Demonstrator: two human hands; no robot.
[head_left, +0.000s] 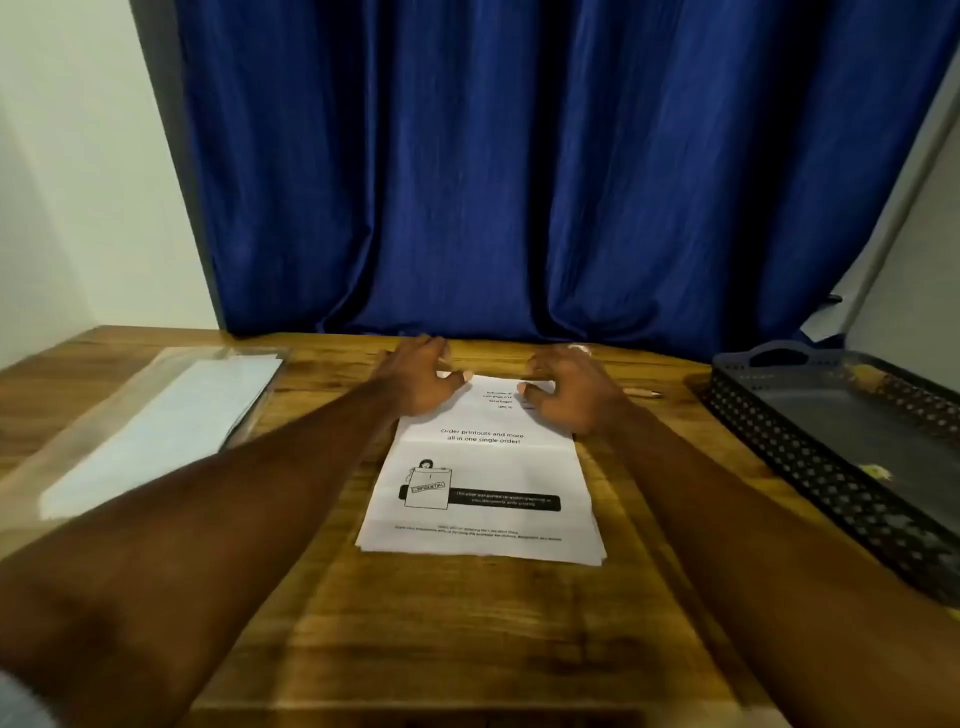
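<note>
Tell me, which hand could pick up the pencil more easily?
Probably the right hand: it lies just beside the pencil, while the left hand sits across the paper, farther away.

Dim, warm indoor light; the source is out of frame. The printed sheets (483, 499) are the brightest patch, not blown out, but their small lower lines smear into illegible grey. The wooden table (467, 649) carries a soft sheen near the bottom, with soft-edged shadows beside the forearms. The left hand (423, 382) and right hand (569, 389) are slightly soft. The clear folder (156, 415) is hazy with pale reflections. The blue curtain (519, 156) has deep fold shadows. Wide-angle bend: the walls and black tray (831, 467) lean outward at the edges, and the corners are blurred.
</note>
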